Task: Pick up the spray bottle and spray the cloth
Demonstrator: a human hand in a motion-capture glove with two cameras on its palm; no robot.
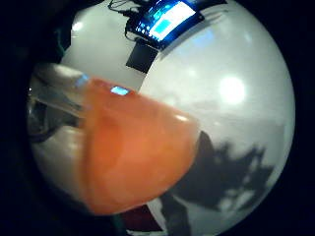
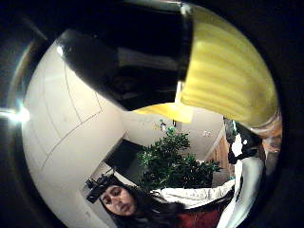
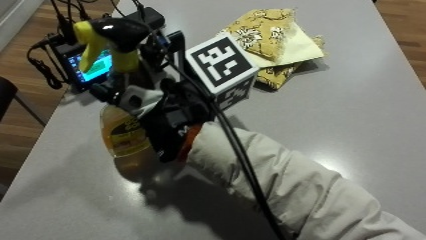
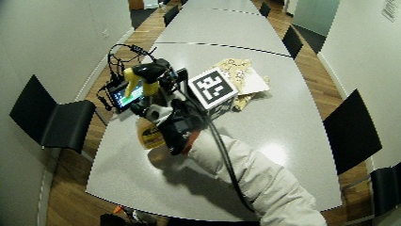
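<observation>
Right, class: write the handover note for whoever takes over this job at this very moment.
Right hand: grips the spray bottle around its neck, bottle upright and apparently just off the table, its shadow beneath it.
Cloth: folded, yellow patterned, lying on the table beyond the hand, apart from the bottle.
Done: bottle picked up.
Left: bring the nozzle toward the cloth, then spray it. The cloth shows no sign of spraying yet.

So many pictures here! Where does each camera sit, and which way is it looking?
Little finger side palm view: on the palm, facing the spray bottle and the table beneath.
Thumb side palm view: on the palm, looking up past the bottle's yellow trigger head to the person.
Outside view: above the table, looking down on the gloved right hand gripping the bottle, cloth beyond, sleeve showing.
Wide outside view: the same, higher, showing chairs.
All four share the bottle.
</observation>
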